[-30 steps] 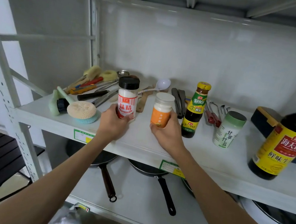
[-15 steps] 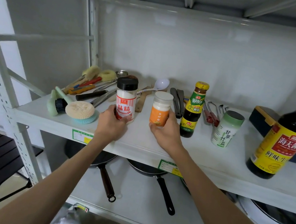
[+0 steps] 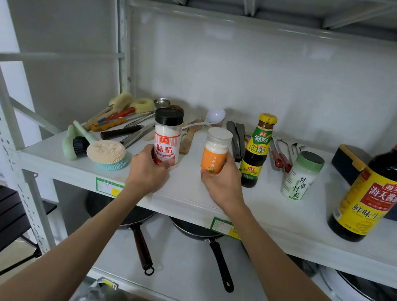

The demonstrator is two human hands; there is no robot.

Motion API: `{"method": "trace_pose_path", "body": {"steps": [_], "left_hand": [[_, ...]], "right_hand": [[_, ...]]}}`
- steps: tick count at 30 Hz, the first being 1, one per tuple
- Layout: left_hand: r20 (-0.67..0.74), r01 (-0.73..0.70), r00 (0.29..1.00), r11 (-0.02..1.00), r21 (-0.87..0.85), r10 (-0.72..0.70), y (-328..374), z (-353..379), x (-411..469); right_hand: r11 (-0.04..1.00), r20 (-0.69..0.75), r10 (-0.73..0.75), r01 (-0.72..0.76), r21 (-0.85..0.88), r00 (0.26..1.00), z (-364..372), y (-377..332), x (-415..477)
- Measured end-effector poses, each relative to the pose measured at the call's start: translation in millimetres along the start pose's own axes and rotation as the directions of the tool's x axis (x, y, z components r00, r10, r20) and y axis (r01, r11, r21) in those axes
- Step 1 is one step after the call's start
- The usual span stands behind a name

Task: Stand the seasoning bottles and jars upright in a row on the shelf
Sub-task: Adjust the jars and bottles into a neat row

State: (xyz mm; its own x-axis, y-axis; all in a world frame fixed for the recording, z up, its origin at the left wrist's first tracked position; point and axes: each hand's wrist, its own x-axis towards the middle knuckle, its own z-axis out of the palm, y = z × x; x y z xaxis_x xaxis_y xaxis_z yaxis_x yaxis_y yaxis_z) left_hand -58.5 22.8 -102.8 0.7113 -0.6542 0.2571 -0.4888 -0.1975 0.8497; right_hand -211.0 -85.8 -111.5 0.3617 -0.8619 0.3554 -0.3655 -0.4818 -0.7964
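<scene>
**Two jars going into the row**

White metal shelf with a white wall behind it holds everything. The small yellow-capped sauce bottle stands upright near the middle, so it is our marker.

Far to its left lie a green brush and a round scrubber. Closer on the left, the left hand is wrapped tight around the bottom of the black-lidded jar. It looks upright, at or just above the shelf. Just left of the sauce bottle, the right hand is closed around the orange jar, also upright and nearly touching the marker.

To the right stands the green-capped jar, a little apart. Farthest right is the big dark bottle, nearer the front edge.

The step looks like setting both jars down in line. Next, I think, both bottoms must sit flat before the fingers let go, without bumping the sauce bottle.
</scene>
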Motion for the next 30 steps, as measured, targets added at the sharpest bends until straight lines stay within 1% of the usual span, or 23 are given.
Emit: {"method": "trace_pose_path", "body": {"steps": [4,8,10,12,14,16,18,21,23,26,30], "left_hand": [[-0.011,-0.01,1.0,1.0,0.005,0.01,2,0,-2],[-0.013,-0.001,1.0,1.0,0.009,0.001,3,0,-2],[-0.001,0.009,1.0,1.0,0.006,-0.009,3,-1,-2],[0.008,0.014,1.0,1.0,0.006,-0.014,3,0,-1],[0.011,0.008,1.0,1.0,0.015,-0.009,3,0,0],[0.012,-0.001,1.0,1.0,0.024,0.001,4,0,0],[0.012,-0.001,1.0,1.0,0.03,0.001,3,1,0],[0.009,0.0,1.0,0.999,0.033,0.0,3,1,0],[0.002,-0.004,1.0,0.999,0.049,0.004,4,1,0],[0.002,0.001,1.0,0.999,0.047,-0.001,3,1,0],[-0.001,-0.004,1.0,0.998,0.059,0.005,3,1,0]], "right_hand": [[0.997,-0.037,-0.022,0.02,-0.071,0.999,-1,-3,-5],[0.993,-0.05,-0.009,0.003,-0.118,0.999,-4,-10,-11],[0.994,-0.021,-0.003,0.001,-0.113,1.0,-7,-12,-16],[0.988,0.033,0.005,0.0,-0.155,0.999,-11,-13,-23],[0.982,0.041,0.016,-0.008,-0.189,0.999,-15,-11,-31],[0.981,-0.008,0.032,-0.032,-0.19,0.999,-22,-9,-39],[0.987,-0.099,0.047,-0.062,-0.151,0.994,-34,-8,-42],[0.991,-0.275,-0.015,-0.021,-0.13,0.961,-51,-5,-38],[0.992,-0.337,-0.021,-0.023,-0.125,0.941,-55,-1,-30],[0.991,-0.29,0.028,-0.065,-0.119,0.957,-60,5,-21],[0.992,-0.173,0.116,-0.124,-0.036,0.978,-65,19,-14]]}}
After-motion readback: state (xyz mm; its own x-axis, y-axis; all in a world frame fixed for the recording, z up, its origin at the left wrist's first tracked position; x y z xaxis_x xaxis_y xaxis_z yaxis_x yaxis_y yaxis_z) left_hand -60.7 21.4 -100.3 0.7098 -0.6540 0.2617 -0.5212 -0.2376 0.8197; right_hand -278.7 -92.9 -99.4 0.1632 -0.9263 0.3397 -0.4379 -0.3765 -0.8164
